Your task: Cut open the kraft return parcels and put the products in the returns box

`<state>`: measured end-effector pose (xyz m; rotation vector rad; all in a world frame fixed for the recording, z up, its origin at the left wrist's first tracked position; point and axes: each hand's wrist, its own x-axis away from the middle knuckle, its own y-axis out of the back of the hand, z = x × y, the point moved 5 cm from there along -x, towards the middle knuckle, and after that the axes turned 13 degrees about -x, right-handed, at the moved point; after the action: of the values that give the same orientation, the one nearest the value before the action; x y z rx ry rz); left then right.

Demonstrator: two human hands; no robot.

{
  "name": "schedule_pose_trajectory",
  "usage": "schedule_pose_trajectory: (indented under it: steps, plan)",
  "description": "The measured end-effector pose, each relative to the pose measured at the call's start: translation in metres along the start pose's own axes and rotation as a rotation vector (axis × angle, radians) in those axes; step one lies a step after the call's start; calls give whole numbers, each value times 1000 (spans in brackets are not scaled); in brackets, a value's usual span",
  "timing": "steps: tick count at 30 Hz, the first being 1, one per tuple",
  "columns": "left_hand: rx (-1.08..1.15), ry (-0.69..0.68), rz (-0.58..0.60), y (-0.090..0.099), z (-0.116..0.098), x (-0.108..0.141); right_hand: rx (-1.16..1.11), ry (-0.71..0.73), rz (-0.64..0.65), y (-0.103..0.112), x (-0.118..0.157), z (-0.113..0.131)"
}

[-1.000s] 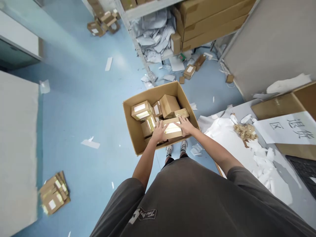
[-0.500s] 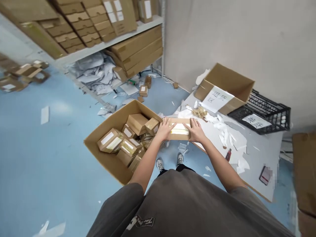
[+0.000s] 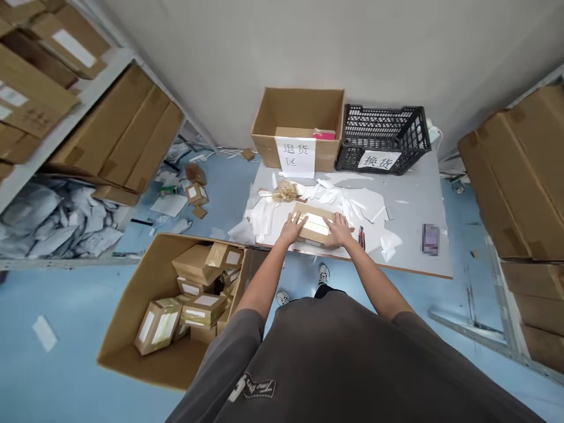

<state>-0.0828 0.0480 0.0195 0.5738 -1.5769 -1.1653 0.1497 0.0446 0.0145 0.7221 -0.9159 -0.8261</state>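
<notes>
Grey wall (image 3: 396,53) stands behind a light-topped table (image 3: 412,202); blue floor (image 3: 48,388) shows on either side. At the table's front edge I note one brown cardboard parcel (image 3: 314,211), with a bright, washed-out label (image 3: 316,223) on its upper face. My left hand (image 3: 289,229) is on the parcel's left end and my right hand (image 3: 341,229) on its right end; the item is clamped between them, thumbs pointing inward over the top. Whether it bears on the tabletop I cannot tell.

Torn white paper (image 3: 264,217) lies to the left, and a tangle of tan shredded material (image 3: 285,191) sits beyond my left hand. One red-and-black cutter (image 3: 362,238) lies just beside my right hand. At the rear, an open carton (image 3: 328,158) bearing a white lettered sheet (image 3: 296,155) stands next to a black plastic crate (image 3: 383,135), likewise labelled. Inside that carton a pink item (image 3: 324,134) is visible. To my left, a larger carton (image 3: 127,329) holds several taped boxes (image 3: 205,308), near loaded shelving (image 3: 94,91).
</notes>
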Motion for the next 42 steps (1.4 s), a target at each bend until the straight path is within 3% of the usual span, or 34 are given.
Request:
schedule_pose_trajectory:
  steps: [3, 8, 13, 17, 20, 23, 25, 26, 31, 35, 38, 42]
  plan:
    - [-1, 72, -10, -3, -8, -15, -54, -95, 7, -9, -4, -6]
    - [-20, 117, -21, 5, 13, -26, -75, -240, -35, -35, 9, 35]
    - [-14, -79, 2, 21, 39, -57, -122, -205, -2, -66, 31, 66]
    - [-25, -230, -8, 37, 35, -90, -72, -232, 21, -80, 41, 69]
    - [-35, -229, -21, 48, 33, -98, -70, -238, 38, -79, 40, 64]
    - [36, -13, -136, 55, 48, -76, -109, -214, 81, -68, 40, 51]
    - [128, 182, -214, 48, 58, -45, -138, -162, 90, -58, 42, 39]
    - [177, 209, -215, 39, 57, -27, -152, -130, 80, -53, 42, 33]
    - [382, -25, -49, -29, -3, 36, -244, -108, 34, -50, 41, 14]
    - [486, -80, -132, -62, -27, 44, -294, -117, -56, -57, 35, 21]
    - [528, -170, -172, -62, -15, 42, -287, -134, -60, -53, 35, 36]
    - [549, -208, -220, -27, 19, 46, -195, -156, -130, -20, 40, 62]
